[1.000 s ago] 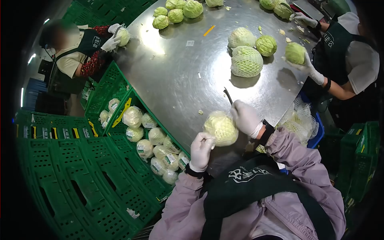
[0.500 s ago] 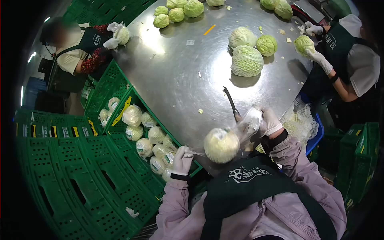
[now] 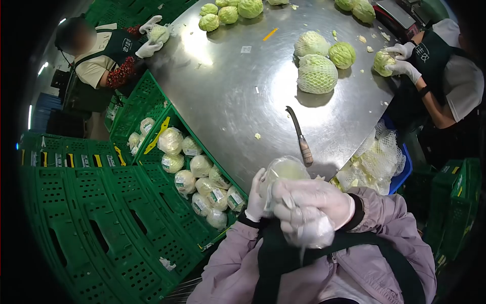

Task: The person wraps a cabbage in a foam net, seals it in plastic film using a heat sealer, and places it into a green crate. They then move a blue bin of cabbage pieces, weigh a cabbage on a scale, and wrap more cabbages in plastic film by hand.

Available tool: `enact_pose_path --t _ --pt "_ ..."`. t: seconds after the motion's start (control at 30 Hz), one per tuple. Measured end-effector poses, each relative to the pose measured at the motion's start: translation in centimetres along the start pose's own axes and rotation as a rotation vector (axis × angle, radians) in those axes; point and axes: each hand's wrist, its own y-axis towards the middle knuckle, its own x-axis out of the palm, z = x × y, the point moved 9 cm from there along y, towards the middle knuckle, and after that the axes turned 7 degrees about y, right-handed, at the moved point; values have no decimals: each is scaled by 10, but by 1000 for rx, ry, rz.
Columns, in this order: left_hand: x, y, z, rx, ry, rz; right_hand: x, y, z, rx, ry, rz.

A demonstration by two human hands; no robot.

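Note:
A cabbage wrapped in clear film [image 3: 287,167] is held close to my apron, over the front edge of the metal table [image 3: 228,101]. My left hand [image 3: 256,196], white-gloved, grips its left side. Across the cabbage's front lies my right hand [image 3: 316,200], its fingers wrapped round bunched film; a film roll or wad [image 3: 311,232] shows beneath them. The hand covers much of the cabbage. A curved knife with a wooden handle [image 3: 306,151] lies on the table just beyond. Further back sit net-covered cabbages [image 3: 317,74] and a bare cabbage [image 3: 342,55].
Left of the table, a green crate [image 3: 174,109] holds several wrapped cabbages [image 3: 201,166]. At right, a blue bin [image 3: 402,177] contains netting and leaves. Two co-workers [image 3: 101,55], [image 3: 445,66] handle cabbages across the table. Several cabbages [image 3: 250,7] sit at the back.
My hands have come together around the cabbage. The right moved left and down with the film, uncovering the knife handle. The right co-worker now has both hands on a cabbage.

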Motion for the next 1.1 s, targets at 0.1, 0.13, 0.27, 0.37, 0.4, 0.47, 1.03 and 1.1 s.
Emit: enact_pose_path --t 0.1,0.13,0.27,0.37,0.4,0.47,1.03,1.1 --pt "20 19 26 -63 9 -51 43 -24 -48 -345 -203 -74" --pt "28 25 35 -84 8 -65 54 -52 -83 -626 -301 -81" --pt "26 32 0 -72 86 -35 64 -178 -196 -1127 -579 -112" --pt "25 32 1 -171 -19 -41 -67 -305 -269 -1199 -937 772" --pt "27 32 0 -197 -56 -48 -109 -337 -273 -1155 -988 1047" --pt "31 32 3 -210 -67 -69 -195 -402 -281 -698 -2114 1442" --pt "130 106 84 -177 -227 -318 -161 -162 -168 -817 -877 663" --pt "142 143 96 -76 -143 -301 -198 -170 -211 -868 -529 634"
